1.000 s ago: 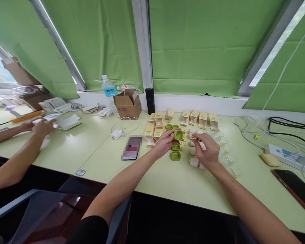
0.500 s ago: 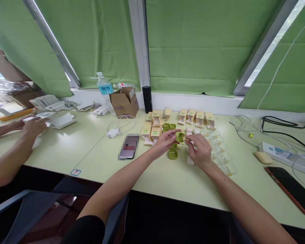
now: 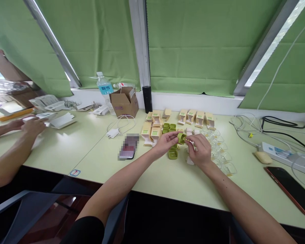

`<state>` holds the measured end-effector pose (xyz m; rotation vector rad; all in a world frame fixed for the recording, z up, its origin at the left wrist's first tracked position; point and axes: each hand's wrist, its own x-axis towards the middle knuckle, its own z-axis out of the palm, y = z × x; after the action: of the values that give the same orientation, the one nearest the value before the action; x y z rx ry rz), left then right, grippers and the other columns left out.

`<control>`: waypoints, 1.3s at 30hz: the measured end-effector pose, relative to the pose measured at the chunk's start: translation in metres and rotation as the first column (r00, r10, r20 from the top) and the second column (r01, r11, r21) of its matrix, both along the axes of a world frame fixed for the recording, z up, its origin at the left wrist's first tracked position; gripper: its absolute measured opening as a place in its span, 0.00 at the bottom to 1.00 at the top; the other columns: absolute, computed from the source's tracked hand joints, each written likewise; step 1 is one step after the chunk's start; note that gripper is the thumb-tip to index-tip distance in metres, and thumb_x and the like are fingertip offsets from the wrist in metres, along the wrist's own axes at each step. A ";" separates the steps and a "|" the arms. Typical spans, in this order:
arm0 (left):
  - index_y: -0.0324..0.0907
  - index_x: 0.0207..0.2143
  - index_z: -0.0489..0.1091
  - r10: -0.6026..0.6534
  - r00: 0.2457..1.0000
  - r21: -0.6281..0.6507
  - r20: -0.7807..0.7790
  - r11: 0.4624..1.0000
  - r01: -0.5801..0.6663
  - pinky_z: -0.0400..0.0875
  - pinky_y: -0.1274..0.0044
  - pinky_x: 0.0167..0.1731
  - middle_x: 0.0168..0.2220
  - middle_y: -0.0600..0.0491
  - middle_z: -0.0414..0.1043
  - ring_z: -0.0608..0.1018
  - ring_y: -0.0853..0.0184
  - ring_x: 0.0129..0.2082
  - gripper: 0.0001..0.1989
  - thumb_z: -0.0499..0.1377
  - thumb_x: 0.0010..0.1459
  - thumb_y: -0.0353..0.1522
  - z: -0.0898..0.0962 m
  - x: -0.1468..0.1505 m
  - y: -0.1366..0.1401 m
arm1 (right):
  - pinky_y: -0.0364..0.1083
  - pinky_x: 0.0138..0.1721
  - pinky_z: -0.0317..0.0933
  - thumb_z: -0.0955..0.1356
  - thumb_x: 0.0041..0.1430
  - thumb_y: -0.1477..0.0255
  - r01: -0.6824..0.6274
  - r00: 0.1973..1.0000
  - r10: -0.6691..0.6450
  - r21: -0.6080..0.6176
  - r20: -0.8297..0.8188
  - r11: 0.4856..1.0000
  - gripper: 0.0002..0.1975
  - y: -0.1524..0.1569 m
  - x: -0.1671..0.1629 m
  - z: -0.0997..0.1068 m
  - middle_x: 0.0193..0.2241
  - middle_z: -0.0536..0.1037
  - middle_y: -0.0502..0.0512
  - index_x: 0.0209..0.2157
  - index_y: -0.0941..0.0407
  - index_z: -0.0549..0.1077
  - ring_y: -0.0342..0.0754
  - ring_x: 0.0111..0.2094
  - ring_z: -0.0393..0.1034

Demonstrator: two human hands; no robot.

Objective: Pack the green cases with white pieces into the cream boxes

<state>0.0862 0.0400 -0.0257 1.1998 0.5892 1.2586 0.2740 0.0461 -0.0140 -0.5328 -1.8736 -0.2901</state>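
Your right hand [image 3: 200,149] has moved left, meeting the green cup [image 3: 181,138] that your left hand [image 3: 165,142] pinches above the worktop [image 3: 162,186]. Right pinches a small yellow piece [image 3: 185,139], mostly hidden. Four cartons [image 3: 199,118] line the back right; white pieces [image 3: 190,161], partly covered by your hand, can't be counted.

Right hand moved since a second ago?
Yes: the right hand has shifted left, closer to the left hand, judged against the black cylinder.

A plain black sleeve [image 3: 87,230] covers the upper left arm [image 3: 122,184], both hands [image 3: 165,142] [image 3: 200,149] are bare, and small spots [image 3: 225,183] mark the right forearm [image 3: 240,200].
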 end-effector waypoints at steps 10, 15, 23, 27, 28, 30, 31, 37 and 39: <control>0.40 0.54 0.77 -0.056 0.998 -0.034 0.017 0.998 0.056 0.73 0.74 0.48 0.45 0.43 0.81 0.81 0.64 0.43 0.29 0.73 0.51 0.42 0.005 0.001 -0.005 | 0.49 0.35 0.63 0.67 0.66 0.76 0.114 0.992 -0.112 -0.036 0.054 0.993 0.06 -0.004 -0.003 -0.003 0.33 0.80 0.56 0.39 0.53 0.77 0.50 0.33 0.70; 0.40 0.54 0.77 -0.058 0.998 -0.021 -0.011 0.998 0.058 0.71 0.72 0.49 0.45 0.43 0.81 0.81 0.64 0.43 0.29 0.74 0.52 0.41 0.005 0.000 -0.005 | 0.49 0.33 0.62 0.67 0.66 0.77 0.139 0.989 -0.138 -0.027 0.052 0.990 0.06 -0.005 -0.004 -0.002 0.31 0.79 0.55 0.37 0.53 0.77 0.50 0.32 0.68; 0.39 0.53 0.76 -0.050 0.998 -0.007 -0.032 0.999 0.049 0.71 0.74 0.46 0.49 0.41 0.79 0.80 0.60 0.48 0.32 0.75 0.48 0.43 0.005 0.005 -0.005 | 0.49 0.32 0.61 0.69 0.63 0.78 0.058 0.998 -0.058 -0.029 -0.003 0.998 0.07 -0.004 -0.001 -0.002 0.30 0.78 0.54 0.38 0.53 0.78 0.49 0.31 0.68; 0.40 0.53 0.76 -0.059 0.997 -0.022 -0.046 0.998 0.058 0.71 0.73 0.46 0.51 0.41 0.78 0.80 0.60 0.49 0.31 0.75 0.49 0.43 0.002 0.004 -0.004 | 0.48 0.31 0.62 0.69 0.63 0.79 0.025 0.999 -0.027 -0.070 -0.038 0.997 0.08 -0.003 -0.001 -0.005 0.28 0.76 0.53 0.37 0.52 0.79 0.48 0.30 0.69; 0.40 0.53 0.76 -0.062 0.997 -0.026 -0.046 0.998 0.060 0.71 0.73 0.46 0.50 0.41 0.78 0.80 0.60 0.48 0.31 0.75 0.49 0.43 0.000 0.003 -0.003 | 0.47 0.30 0.62 0.70 0.62 0.79 0.017 0.999 -0.020 -0.078 -0.047 0.997 0.08 -0.003 -0.001 -0.006 0.28 0.76 0.53 0.37 0.52 0.80 0.48 0.30 0.69; 0.40 0.52 0.76 -0.063 0.997 -0.031 -0.041 0.998 0.062 0.71 0.73 0.45 0.49 0.41 0.79 0.80 0.60 0.48 0.31 0.75 0.48 0.43 -0.001 0.004 -0.003 | 0.46 0.28 0.61 0.70 0.62 0.78 0.010 0.998 -0.016 -0.095 -0.059 0.995 0.08 -0.003 -0.001 -0.006 0.26 0.74 0.51 0.36 0.52 0.80 0.46 0.28 0.68; 0.40 0.52 0.76 -0.064 0.997 -0.032 -0.037 0.997 0.063 0.71 0.73 0.45 0.49 0.41 0.79 0.80 0.60 0.48 0.31 0.75 0.48 0.43 -0.002 0.004 -0.003 | 0.46 0.27 0.61 0.70 0.62 0.78 0.011 0.998 -0.018 -0.102 -0.064 0.995 0.07 -0.003 -0.001 -0.007 0.25 0.72 0.51 0.35 0.52 0.81 0.46 0.27 0.67; 0.39 0.52 0.76 -0.073 0.997 -0.041 -0.029 0.997 0.072 0.71 0.73 0.45 0.47 0.41 0.80 0.81 0.62 0.46 0.31 0.75 0.48 0.42 0.000 0.007 -0.006 | 0.44 0.24 0.58 0.70 0.62 0.77 -0.009 0.998 0.002 -0.109 -0.067 0.994 0.08 -0.001 0.001 -0.009 0.23 0.69 0.48 0.35 0.52 0.82 0.43 0.23 0.64; 0.39 0.51 0.76 -0.062 0.998 -0.051 -0.010 0.997 0.062 0.71 0.74 0.45 0.47 0.41 0.80 0.81 0.63 0.44 0.30 0.76 0.47 0.42 -0.001 0.007 -0.005 | 0.44 0.24 0.60 0.70 0.61 0.78 -0.023 0.998 0.016 -0.094 -0.068 0.995 0.08 -0.001 0.002 -0.009 0.24 0.72 0.49 0.36 0.52 0.81 0.43 0.24 0.67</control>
<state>0.0936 0.0349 -0.0267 1.1759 0.5851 1.1787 0.2760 0.0453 -0.0234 -0.5816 -1.8333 -0.1687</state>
